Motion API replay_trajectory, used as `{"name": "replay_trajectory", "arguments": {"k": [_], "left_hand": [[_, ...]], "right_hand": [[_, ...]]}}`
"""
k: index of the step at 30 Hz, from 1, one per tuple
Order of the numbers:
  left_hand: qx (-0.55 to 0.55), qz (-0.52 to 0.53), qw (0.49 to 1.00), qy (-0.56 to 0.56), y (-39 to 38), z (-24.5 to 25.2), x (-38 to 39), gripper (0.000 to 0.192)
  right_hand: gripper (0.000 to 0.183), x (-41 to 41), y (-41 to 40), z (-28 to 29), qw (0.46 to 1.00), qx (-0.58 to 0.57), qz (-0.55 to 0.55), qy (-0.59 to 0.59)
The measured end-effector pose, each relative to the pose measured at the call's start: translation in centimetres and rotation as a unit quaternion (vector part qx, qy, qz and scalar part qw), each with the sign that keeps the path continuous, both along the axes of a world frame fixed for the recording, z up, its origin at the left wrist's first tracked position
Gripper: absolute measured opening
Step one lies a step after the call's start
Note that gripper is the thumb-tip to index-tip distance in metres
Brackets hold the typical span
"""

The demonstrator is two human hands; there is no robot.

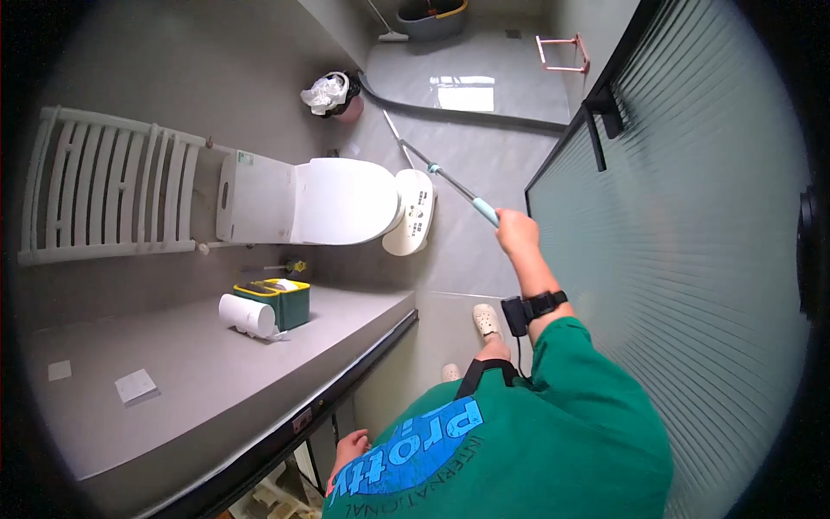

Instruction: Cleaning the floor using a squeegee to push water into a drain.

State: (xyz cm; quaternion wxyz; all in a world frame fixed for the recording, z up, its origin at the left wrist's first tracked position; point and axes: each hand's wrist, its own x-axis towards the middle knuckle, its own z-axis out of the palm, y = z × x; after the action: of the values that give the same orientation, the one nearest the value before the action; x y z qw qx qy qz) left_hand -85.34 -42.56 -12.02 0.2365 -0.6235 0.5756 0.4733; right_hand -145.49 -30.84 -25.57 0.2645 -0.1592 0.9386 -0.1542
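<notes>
My right hand (518, 231) is wrapped around the teal grip of a long-handled floor squeegee (447, 175). The squeegee's thin bar head lies on the grey tile floor (483, 246) past the step stool. Low in the picture, my left hand (353, 446) hangs beside my body near the door frame (363, 370). Its fingers look loosely curled, and part of it is hidden by my green shirt. Left of the squeegee stands a white toilet (347, 201) with its lid down. A white step stool (412, 211) bearing writing sits at the toilet's front.
A curved dark sill (454, 115) borders the shower floor. A bucket (431, 23) stands there beside another squeegee (392, 36). The bagged waste bin (350, 107) is by the wall. A ribbed glass door (674, 194) flanks my right. A ledge (194, 389) holds a paper roll (246, 316) and green caddy (295, 308).
</notes>
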Motion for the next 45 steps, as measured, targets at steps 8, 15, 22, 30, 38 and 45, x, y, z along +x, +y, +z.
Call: {"name": "replay_trajectory", "arguments": {"k": [8,15,22,30,38,45], "left_hand": [[0.049,-0.032,0.998,0.009,-0.4,-5.2,8.9,0.028],[0.013,0.028,0.999,-0.031,0.4,1.9,-0.9,0.031],[0.057,0.027,0.998,0.007,3.2,-5.0,12.6,0.031],[0.048,0.115,0.992,0.025,4.4,-2.1,11.9,0.03],[0.033,0.17,0.984,0.045,5.3,-0.3,13.8,0.03],[0.017,0.087,0.996,-0.031,7.1,-0.6,13.9,0.03]], "right_hand": [[0.034,1.0,-5.0,-6.6,0.995,-0.012,-0.04,-0.088],[0.031,2.2,-7.1,-5.9,0.992,-0.111,-0.028,-0.048],[0.025,5.2,-5.9,-10.1,0.996,-0.019,0.054,-0.065],[0.031,3.9,-17.6,-13.0,0.957,-0.134,0.022,-0.257],[0.045,4.8,-11.4,-9.0,0.919,-0.24,-0.038,-0.311],[0.035,4.6,-16.2,-13.6,0.883,-0.194,-0.086,-0.419]]}}
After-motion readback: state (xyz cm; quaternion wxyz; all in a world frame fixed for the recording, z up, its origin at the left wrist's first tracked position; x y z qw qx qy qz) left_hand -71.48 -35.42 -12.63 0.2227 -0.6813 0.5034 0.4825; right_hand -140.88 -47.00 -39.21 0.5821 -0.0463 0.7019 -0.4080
